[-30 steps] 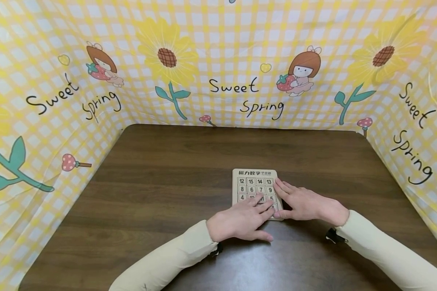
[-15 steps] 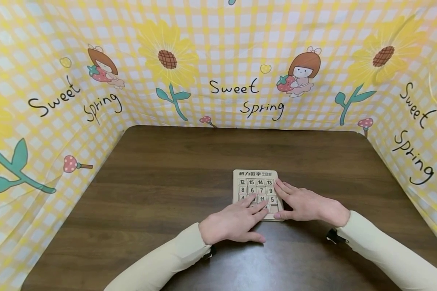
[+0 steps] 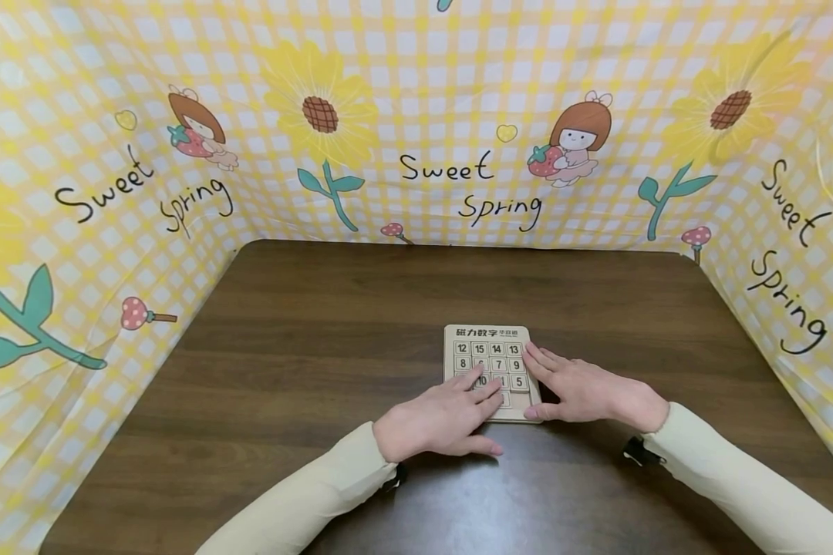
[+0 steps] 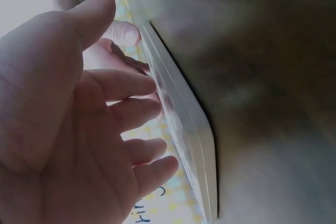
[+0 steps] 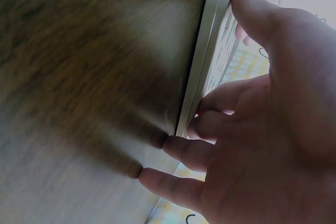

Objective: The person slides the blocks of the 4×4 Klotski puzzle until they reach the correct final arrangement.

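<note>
A pale number sliding puzzle (image 3: 477, 332) lies flat on the brown table, with rows of square tiles such as 12, 15, 14 and 13 at its far end. My left hand (image 3: 437, 420) reaches over the lower left tiles with extended fingers, hiding several numbers. In the left wrist view the fingertips (image 4: 149, 85) come right up to the tile face. A bare slot (image 3: 520, 400) shows at the puzzle's near right corner. Along the right edge rests my right hand (image 3: 583, 389), thumb on the near corner. Its outer fingertips (image 5: 149, 177) touch the table in the right wrist view.
The wooden table (image 3: 284, 331) spreads out around the puzzle. A yellow checked cloth (image 3: 416, 100) with flowers and lettering walls it off at the back and both sides. Each wrist carries a black strap piece (image 3: 640, 452).
My left hand has drawn left across the puzzle, and the bottom-row tile has slid left, uncovering the slot at the near right corner. The right hand stays against the edge.
</note>
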`<state>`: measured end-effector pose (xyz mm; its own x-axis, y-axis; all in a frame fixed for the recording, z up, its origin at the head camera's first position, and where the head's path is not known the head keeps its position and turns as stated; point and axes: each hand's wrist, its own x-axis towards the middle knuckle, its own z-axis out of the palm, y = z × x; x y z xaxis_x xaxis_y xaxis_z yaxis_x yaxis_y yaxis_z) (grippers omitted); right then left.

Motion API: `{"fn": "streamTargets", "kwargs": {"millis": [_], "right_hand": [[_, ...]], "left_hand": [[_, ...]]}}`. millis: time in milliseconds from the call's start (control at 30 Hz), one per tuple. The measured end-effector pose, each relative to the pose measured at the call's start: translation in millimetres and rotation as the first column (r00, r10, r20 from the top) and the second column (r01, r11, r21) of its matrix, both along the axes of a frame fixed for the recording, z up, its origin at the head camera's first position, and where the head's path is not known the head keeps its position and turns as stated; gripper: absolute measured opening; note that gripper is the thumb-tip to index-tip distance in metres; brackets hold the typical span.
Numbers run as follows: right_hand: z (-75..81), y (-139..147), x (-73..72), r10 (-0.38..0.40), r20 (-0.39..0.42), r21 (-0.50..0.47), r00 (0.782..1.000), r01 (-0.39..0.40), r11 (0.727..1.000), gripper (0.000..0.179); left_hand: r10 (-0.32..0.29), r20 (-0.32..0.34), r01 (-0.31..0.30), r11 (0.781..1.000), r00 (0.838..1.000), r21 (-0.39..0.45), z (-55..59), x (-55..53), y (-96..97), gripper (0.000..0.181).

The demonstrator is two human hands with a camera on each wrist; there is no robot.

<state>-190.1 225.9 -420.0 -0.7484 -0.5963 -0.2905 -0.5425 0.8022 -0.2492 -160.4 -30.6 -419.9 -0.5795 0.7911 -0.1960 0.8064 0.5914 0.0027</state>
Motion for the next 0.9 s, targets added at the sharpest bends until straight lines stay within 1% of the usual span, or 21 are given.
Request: {"fn": "streamTargets", "kwargs": {"millis": [67,167,400,500,667,800,900], "right_hand": [[-0.1,0,0.1,0.003,-0.002,-0.003,1.0,-0.003,1.0,0.096],[-0.1,0,0.4,0.003,-0.005,-0.006,1.0,-0.003,1.0,0.096],[-1.0,0,0.1,0.007,-0.009,-0.01,1.0,-0.007,1.0,0.097],[-1.5,0,-0.1,0.008,-0.013,-0.009,1.0,-0.008,1.0,0.097],[-1.7,0,-1.1,0.016,-0.014,-0.009,1.0,-0.016,1.0,0.097],[-1.8,0,-1.6,0.019,-0.01,-0.007,1.0,-0.019,1.0,0.097],[-1.9,0,-1.7,0.014,-0.005,-0.008,1.0,-0.014,1.0,0.097]], "left_hand": [[-0.01,-0.015,0.01,1.0,1.0,0.012,0.3,-3.2,2.3,0.08],[-0.015,-0.016,0.016,1.0,1.0,0.022,-0.1,-9.1,6.6,0.079],[0.012,0.056,-0.013,1.0,0.998,0.013,-1.5,-19.7,15.5,0.078],[0.025,0.077,-0.025,1.0,0.997,0.003,-2.0,-21.2,17.9,0.078],[0.038,0.087,-0.037,0.999,0.995,-0.007,-1.9,-21.0,19.6,0.079],[0.029,0.067,-0.028,0.999,0.997,-0.017,-2.3,-19.1,20.2,0.082],[0.01,0.032,-0.009,0.999,0.999,-0.035,-2.3,-17.2,21.2,0.083]]}}
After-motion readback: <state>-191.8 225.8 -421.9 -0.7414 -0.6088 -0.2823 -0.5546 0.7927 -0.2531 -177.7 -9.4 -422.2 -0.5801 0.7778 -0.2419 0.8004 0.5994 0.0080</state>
